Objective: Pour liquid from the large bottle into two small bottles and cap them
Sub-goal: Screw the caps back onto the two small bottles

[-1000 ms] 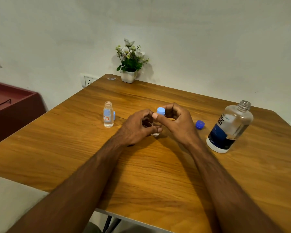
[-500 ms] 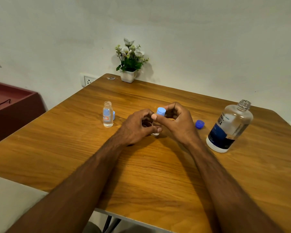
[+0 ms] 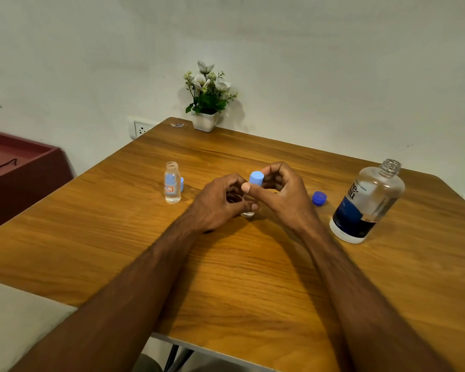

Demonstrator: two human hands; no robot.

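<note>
At the middle of the wooden table (image 3: 253,277), my left hand (image 3: 220,202) grips a small clear bottle (image 3: 247,212); only its base shows below my fingers. My right hand (image 3: 279,194) pinches a light blue cap (image 3: 256,179) between thumb and fingers, right at the top of that bottle. A second small bottle (image 3: 171,182) stands uncapped to the left, holding clear liquid, with its light blue cap (image 3: 182,183) lying just behind it. The large clear bottle (image 3: 368,202) with a dark blue label stands open at the right, and its dark blue cap (image 3: 319,198) lies beside it.
A white pot of artificial flowers (image 3: 207,103) stands at the table's far edge by the wall. A dark red cabinet (image 3: 19,167) is off to the left. A wall socket (image 3: 141,128) sits behind the table's far left corner.
Both hands stay at the middle bottle; my right hand's fingers have shifted slightly around the light blue cap. Nothing else has moved.
</note>
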